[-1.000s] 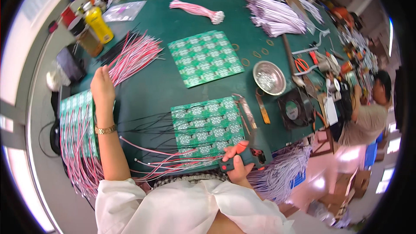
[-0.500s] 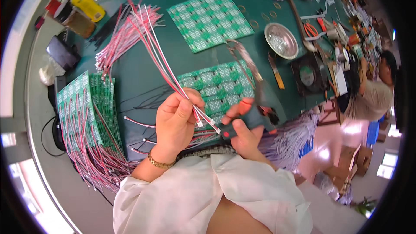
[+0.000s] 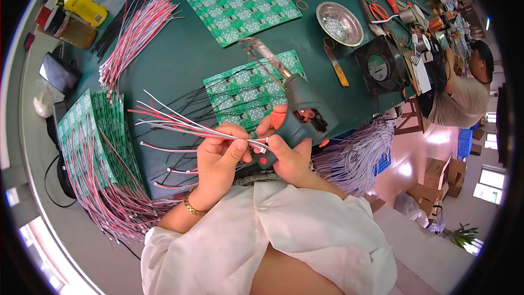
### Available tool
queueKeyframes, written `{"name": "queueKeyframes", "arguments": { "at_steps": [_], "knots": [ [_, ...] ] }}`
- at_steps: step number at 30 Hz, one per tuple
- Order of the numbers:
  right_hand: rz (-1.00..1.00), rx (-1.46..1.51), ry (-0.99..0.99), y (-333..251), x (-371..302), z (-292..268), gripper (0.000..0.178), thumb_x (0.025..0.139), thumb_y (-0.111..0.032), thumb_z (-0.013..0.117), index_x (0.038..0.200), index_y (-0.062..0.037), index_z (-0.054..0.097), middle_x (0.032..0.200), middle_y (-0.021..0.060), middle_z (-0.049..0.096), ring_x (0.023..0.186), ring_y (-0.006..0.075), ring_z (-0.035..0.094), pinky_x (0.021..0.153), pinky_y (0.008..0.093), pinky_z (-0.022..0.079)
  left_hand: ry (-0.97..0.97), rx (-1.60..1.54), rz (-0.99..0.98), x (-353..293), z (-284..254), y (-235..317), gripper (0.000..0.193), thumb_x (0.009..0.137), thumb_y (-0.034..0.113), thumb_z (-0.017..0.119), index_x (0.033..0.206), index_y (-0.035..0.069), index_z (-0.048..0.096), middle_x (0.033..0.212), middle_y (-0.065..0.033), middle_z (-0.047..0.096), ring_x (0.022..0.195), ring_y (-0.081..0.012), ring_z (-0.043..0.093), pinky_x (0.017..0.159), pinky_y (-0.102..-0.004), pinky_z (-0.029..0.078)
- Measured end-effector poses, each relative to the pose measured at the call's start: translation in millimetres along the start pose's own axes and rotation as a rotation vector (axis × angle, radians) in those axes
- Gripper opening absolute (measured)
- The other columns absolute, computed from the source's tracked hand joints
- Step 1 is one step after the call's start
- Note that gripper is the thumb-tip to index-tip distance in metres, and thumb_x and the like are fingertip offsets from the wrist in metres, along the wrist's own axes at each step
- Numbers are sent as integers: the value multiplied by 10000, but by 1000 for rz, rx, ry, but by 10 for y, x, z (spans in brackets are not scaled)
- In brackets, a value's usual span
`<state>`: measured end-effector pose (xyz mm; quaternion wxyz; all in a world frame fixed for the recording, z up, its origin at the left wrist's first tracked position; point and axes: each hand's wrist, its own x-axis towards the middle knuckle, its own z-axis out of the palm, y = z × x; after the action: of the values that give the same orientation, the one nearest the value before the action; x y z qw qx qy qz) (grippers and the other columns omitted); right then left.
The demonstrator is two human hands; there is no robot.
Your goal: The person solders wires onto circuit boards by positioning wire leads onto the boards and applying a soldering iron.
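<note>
My left hand [image 3: 219,159] pinches a small bunch of red and white wires [image 3: 176,122]; their white plug ends point right. My right hand [image 3: 293,161] is wrapped round the handle of a dark soldering gun [image 3: 305,98] with an orange trigger. Its metal tip points up and left. The right thumb touches or almost touches the plugs. Beyond my hands lies a green circuit board panel [image 3: 232,101] with thin black wires across it. A few single red and white wires [image 3: 166,148] lie beside my left hand.
Another board panel [image 3: 240,8] lies farther back. At left are wired boards [image 3: 79,131] and a red and white wire bundle [image 3: 139,38]. To the right are a metal bowl [image 3: 349,33], a knife [image 3: 336,68] and a fan [image 3: 382,68]. A person [image 3: 464,93] sits far right.
The wires have swung from slanting up and away to lying nearly flat leftward. The right thumb has come to the plugs, and the soldering gun has tilted. The whole view has shifted.
</note>
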<state>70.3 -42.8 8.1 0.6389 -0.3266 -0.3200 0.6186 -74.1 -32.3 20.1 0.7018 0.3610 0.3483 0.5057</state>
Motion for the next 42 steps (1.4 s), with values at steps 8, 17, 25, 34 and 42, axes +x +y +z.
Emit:
{"name": "queueKeyframes", "arguments": {
  "at_steps": [8, 17, 25, 34, 42],
  "knots": [
    [124, -112, -52, -51, -94, -4, 464, 829, 25, 533, 1233, -77, 330, 906, 119, 549, 741, 145, 573, 625, 268, 481, -26, 217, -88, -12, -64, 84, 105, 885, 92, 569, 928, -4, 579, 844, -19, 553, 657, -54, 487, 577, -185, 393],
    [-52, -52, 52, 33, -124, -201, 452, 841, 4, 531, 1242, -72, 334, 885, 102, 544, 765, 168, 585, 679, 306, 482, 241, 990, 199, 301, -398, 720, 128, 916, 72, 462, 886, -19, 546, 750, -53, 537, 651, -108, 508, 612, -245, 428],
    [-304, -110, 248, -19, -216, -452, 425, 825, -39, 508, 1208, -56, 324, 791, 98, 515, 642, 159, 527, 638, 339, 481, 343, 1833, 289, 699, -864, 747, 197, 840, 122, 558, 1011, 64, 639, 902, -140, 590, 784, -327, 585, 662, -390, 462],
    [-216, -37, 205, -38, -235, -554, 435, 828, -25, 499, 1217, -62, 309, 814, 95, 511, 667, 164, 527, 631, 347, 476, 712, 896, 310, 540, -1061, 634, 220, 931, 189, 480, 909, 30, 630, 656, -3, 453, 537, -114, 383, 493, -259, 323],
    [-127, -193, 101, -53, -289, -490, 474, 837, 16, 525, 1230, -110, 293, 812, 87, 513, 678, 164, 529, 571, 293, 466, 105, -213, 24, 141, -156, 205, 285, 948, 359, 414, 899, 90, 495, 697, 36, 373, 636, -98, 365, 646, -275, 325]
  ]
}}
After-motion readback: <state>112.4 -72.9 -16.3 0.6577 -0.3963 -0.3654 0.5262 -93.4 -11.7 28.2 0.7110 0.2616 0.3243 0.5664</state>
